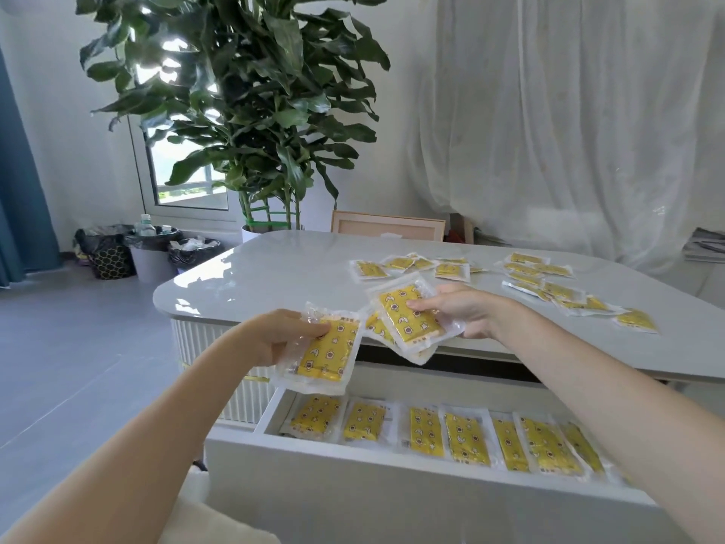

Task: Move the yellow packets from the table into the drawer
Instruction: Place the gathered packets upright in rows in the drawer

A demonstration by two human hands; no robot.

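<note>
Left hand (290, 335) out above the left end of the open drawer (392, 488), gripping one yellow packet (325, 351) by its upper left corner, thumb on top and fingers underneath. Packet tilted, its clear wrapper edge hanging just over the drawer's back left corner.

Right hand (459, 312) a little farther back, at the front edge of the surface (274, 265), pinching a fanned stack of yellow packets (408, 320), thumb across the top one, fingers curled below. At least two in the stack; exact count hard to tell. Both handfuls near each other, corners almost meeting.

Inside the white drawer, pulled out from under the surface, a row of packets (467, 437) laid side by side from left to right, those at the right end overlapping.

On the surface, well behind the hands, a small cluster of loose packets (416, 265) near the middle, and to the right a longer scatter (549, 288) trailing toward the front, with one single packet (635, 321) at its near end.

Behind the far left corner, a tall leafy potted plant (243, 92). Beside it a pale wooden frame (388, 225) leaning upright. On the floor by the window (188, 178), bins (151, 257) lined with black bags. White sheer curtain (569, 111) across the back right, teal curtain (19, 170) at the left edge.
</note>
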